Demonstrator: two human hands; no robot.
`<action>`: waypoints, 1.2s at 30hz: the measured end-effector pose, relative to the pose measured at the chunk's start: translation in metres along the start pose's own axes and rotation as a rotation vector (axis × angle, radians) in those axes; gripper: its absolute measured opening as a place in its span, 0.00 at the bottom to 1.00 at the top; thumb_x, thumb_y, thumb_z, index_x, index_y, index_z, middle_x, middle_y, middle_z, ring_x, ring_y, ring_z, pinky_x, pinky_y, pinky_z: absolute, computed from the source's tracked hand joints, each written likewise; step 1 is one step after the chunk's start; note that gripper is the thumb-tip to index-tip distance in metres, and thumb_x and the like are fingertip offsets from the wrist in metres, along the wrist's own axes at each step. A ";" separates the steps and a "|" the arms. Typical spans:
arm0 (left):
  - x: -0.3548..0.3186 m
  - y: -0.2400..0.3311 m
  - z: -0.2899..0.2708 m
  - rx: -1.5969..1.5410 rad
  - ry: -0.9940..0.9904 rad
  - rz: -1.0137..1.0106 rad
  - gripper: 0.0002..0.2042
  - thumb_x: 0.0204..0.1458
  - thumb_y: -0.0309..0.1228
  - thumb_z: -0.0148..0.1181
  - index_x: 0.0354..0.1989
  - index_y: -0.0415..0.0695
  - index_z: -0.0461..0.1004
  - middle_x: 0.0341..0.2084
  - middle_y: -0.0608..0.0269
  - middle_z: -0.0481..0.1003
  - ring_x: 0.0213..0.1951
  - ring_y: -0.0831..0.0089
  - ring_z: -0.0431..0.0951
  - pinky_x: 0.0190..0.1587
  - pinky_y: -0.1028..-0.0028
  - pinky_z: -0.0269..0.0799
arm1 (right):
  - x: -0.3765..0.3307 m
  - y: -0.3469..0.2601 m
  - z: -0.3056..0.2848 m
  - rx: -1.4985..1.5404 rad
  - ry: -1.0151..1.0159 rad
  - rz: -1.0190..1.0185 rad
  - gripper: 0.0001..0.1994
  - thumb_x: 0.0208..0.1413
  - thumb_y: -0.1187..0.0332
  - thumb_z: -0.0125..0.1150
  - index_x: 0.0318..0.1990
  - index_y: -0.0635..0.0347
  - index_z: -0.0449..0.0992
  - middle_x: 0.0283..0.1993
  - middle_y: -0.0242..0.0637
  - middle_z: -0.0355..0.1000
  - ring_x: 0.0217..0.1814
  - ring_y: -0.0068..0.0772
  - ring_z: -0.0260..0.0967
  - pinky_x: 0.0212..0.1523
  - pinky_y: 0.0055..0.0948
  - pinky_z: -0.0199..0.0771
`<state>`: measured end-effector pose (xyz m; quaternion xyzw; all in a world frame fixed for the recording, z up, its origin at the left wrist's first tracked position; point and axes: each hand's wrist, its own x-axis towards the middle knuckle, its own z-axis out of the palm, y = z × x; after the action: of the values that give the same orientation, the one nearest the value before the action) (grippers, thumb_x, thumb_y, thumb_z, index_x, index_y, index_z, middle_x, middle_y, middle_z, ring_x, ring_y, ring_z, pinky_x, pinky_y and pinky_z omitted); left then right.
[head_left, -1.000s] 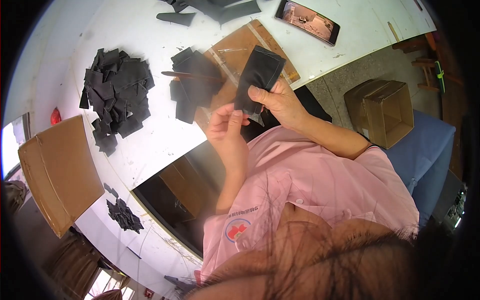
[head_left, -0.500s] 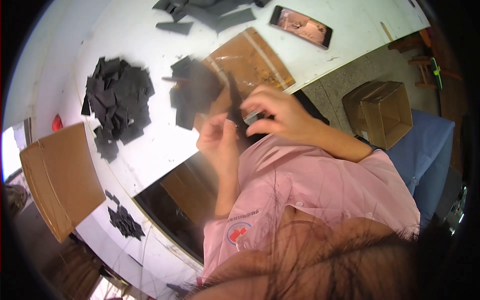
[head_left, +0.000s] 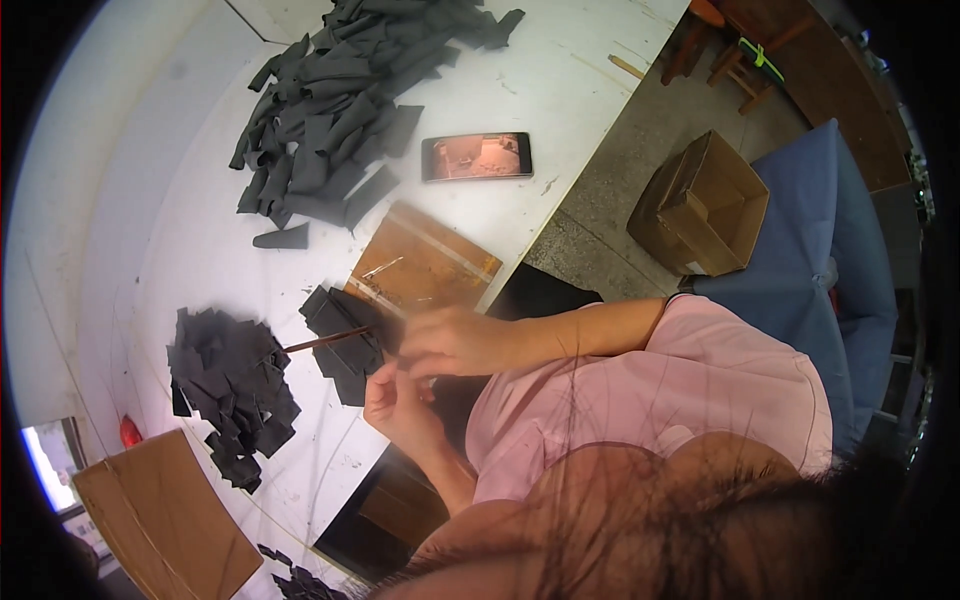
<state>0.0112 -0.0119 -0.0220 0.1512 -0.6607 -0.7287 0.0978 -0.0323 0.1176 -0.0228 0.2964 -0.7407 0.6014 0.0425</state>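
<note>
My right hand (head_left: pixel 455 342) reaches over the table edge, its fingertips on a small stack of black pieces (head_left: pixel 345 340). It seems to pinch a black piece there, though the fingers are blurred. A thin brown stick (head_left: pixel 325 342) lies across that stack. Just below, touching the right hand, my left hand (head_left: pixel 398 405) has its fingers curled; what it holds is hidden. A brown board (head_left: pixel 425 262) lies on the white table (head_left: pixel 200 230) just behind the stack.
A loose heap of black pieces (head_left: pixel 232 385) lies left of the stack, and a bigger pile of dark strips (head_left: pixel 340 110) at the far side. A phone (head_left: pixel 476 156) lies screen up. Cardboard boxes stand on the floor at right (head_left: pixel 705 205) and lower left (head_left: pixel 160 520).
Both hands held a black rectangular piece up over the board; they have come down to the stack at the table edge. The view has shifted, so the far pile now shows.
</note>
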 end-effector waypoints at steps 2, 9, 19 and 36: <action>0.001 0.003 -0.002 -0.090 -0.074 -0.062 0.04 0.46 0.23 0.54 0.26 0.36 0.68 0.16 0.63 0.70 0.13 0.83 0.64 0.14 0.87 0.58 | 0.001 0.003 0.000 -0.053 -0.010 -0.044 0.07 0.40 0.69 0.57 0.21 0.64 0.69 0.23 0.37 0.62 0.25 0.37 0.64 0.25 0.31 0.64; 0.001 -0.009 0.005 0.254 0.070 0.145 0.04 0.46 0.24 0.54 0.25 0.36 0.68 0.16 0.63 0.70 0.13 0.81 0.65 0.14 0.86 0.59 | 0.002 0.002 0.002 -0.204 -0.015 -0.001 0.09 0.41 0.66 0.55 0.18 0.63 0.69 0.20 0.37 0.62 0.24 0.37 0.63 0.25 0.31 0.64; -0.001 -0.004 0.008 0.092 -0.033 0.018 0.03 0.45 0.22 0.54 0.26 0.36 0.67 0.17 0.62 0.70 0.13 0.82 0.66 0.13 0.86 0.60 | -0.003 0.007 0.002 -0.342 -0.074 -0.065 0.07 0.36 0.70 0.56 0.17 0.62 0.67 0.21 0.37 0.63 0.25 0.36 0.64 0.26 0.31 0.65; -0.001 -0.007 0.002 -0.003 -0.110 -0.010 0.04 0.45 0.25 0.55 0.24 0.38 0.67 0.15 0.64 0.69 0.14 0.82 0.66 0.14 0.88 0.59 | 0.005 -0.001 -0.008 -0.003 -0.020 0.074 0.10 0.44 0.68 0.53 0.17 0.63 0.66 0.21 0.39 0.63 0.27 0.41 0.65 0.26 0.33 0.64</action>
<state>0.0122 -0.0093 -0.0284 0.1142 -0.6632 -0.7374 0.0578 -0.0379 0.1229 -0.0181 0.2748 -0.7523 0.5987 0.0133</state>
